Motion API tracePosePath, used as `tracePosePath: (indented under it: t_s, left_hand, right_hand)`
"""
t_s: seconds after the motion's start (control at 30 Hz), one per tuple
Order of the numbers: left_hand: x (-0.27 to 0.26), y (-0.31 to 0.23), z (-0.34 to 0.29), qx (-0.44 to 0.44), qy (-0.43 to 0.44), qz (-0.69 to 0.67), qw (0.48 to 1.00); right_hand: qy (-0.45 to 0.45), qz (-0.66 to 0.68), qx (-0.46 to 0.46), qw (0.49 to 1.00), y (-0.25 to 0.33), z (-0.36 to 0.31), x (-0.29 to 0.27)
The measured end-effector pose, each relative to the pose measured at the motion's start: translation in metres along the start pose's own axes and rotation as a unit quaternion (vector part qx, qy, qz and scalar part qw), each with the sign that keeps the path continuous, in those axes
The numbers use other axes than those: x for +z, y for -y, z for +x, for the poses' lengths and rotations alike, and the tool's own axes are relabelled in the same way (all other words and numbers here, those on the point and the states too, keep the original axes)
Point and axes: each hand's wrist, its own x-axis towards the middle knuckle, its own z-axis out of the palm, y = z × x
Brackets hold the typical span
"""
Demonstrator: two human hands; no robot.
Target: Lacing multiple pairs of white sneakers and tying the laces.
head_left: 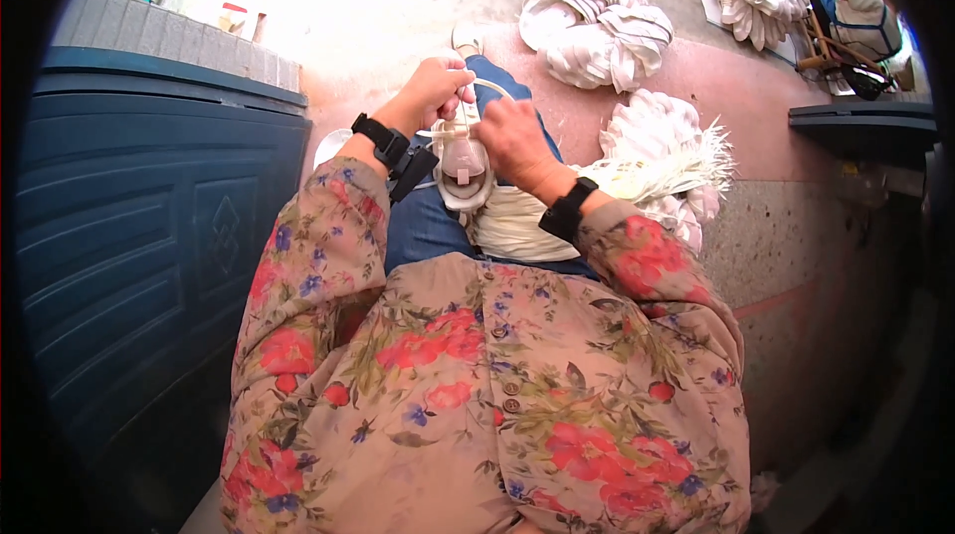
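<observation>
A pale, smooth shoe part [464,168], oval like an upper or insole with a strap, sat on the person's lap over blue jeans [426,226], directly under both hands. Its long axis ran away from the body, toe end nearer the chest as far as the view showed. A thin cream strip [468,114] rose from it between the hands. The left hand [435,89] was curled almost closed, fingertips pinching the strip's upper end. The right hand [514,134] was likewise bent tight, gripping the piece's right edge; it lay slightly nearer the shoe part than the left. Both wrists wore black bands.

Under the right forearm lay a bundle of flat cream strips [517,226], soft and limp. Further out, heaps of white folded pieces [597,22] rested on the pinkish concrete floor [756,126], with another heap [657,131] just right of the knee. A dark blue panelled door [149,216] stood to the left. The floral blouse [477,385] filled the foreground.
</observation>
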Motion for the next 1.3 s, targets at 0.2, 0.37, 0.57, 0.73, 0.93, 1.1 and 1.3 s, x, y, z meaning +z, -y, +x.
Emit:
tracePosePath:
  t_s: [0.2,0.37,0.57,0.73,0.93,1.1,1.3]
  left_hand:
    - [0.028,0.011,0.01,-0.059,0.061,0.09,0.992]
    - [0.029,0.023,-0.003,0.059,-0.062,0.276,0.957]
    - [-0.025,0.051,-0.009,0.189,-0.148,0.367,0.899]
    - [-0.043,0.085,-0.024,0.233,-0.108,0.394,0.882]
    - [-0.041,0.079,-0.032,0.24,-0.101,0.444,0.857]
    - [-0.042,0.078,-0.037,0.231,-0.136,0.408,0.873]
    - [-0.04,0.082,-0.037,0.203,-0.128,0.317,0.917]
  right_hand:
    - [-0.341,0.048,0.09,0.934,0.005,0.062,-0.126]
    - [-0.441,0.029,0.101,0.891,0.01,0.067,-0.159]
    - [-0.472,0.049,0.144,0.868,-0.001,0.057,-0.166]
    - [-0.334,0.544,0.326,0.697,-0.02,0.059,-0.127]
    - [0.141,0.598,0.476,0.629,0.006,0.019,-0.05]
    - [0.114,0.463,0.43,0.767,0.007,0.006,-0.014]
    - [0.273,0.106,0.333,0.896,-0.01,-0.009,-0.001]
